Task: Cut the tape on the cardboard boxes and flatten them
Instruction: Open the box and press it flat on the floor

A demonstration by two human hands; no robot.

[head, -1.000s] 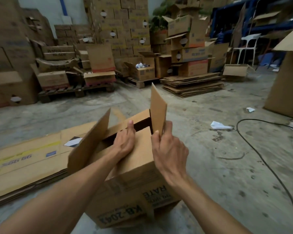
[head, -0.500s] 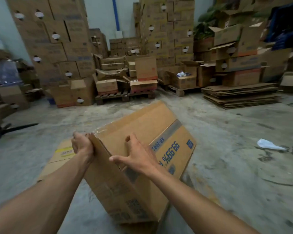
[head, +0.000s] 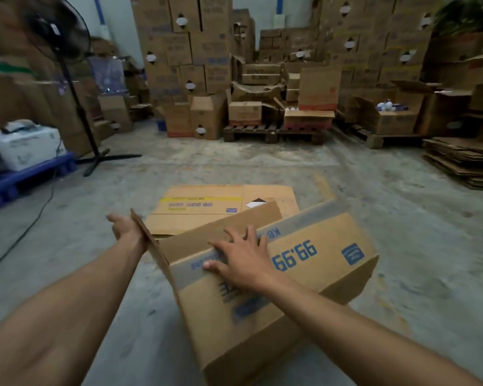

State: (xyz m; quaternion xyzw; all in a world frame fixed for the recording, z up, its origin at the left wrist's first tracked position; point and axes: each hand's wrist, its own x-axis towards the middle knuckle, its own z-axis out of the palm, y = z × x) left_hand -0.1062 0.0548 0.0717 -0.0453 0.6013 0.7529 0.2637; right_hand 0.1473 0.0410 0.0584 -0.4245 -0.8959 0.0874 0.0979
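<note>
cardboard box, tilted in the near centre of the floor with its flaps loose, is steadied by the right hand pressing flat with spread fingers while the open left hand pushes its left flap outward, probably to collapse it onto the flattened box just beyond.

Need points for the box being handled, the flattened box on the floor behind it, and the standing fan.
box being handled [head: 326, 263]: head view, on its printed top panel by the blue 99.99.
flattened box on the floor [head: 195, 204]: head view, on its yellow-striped panel.
standing fan [head: 57, 32]: head view, on the fan's round head.
</note>
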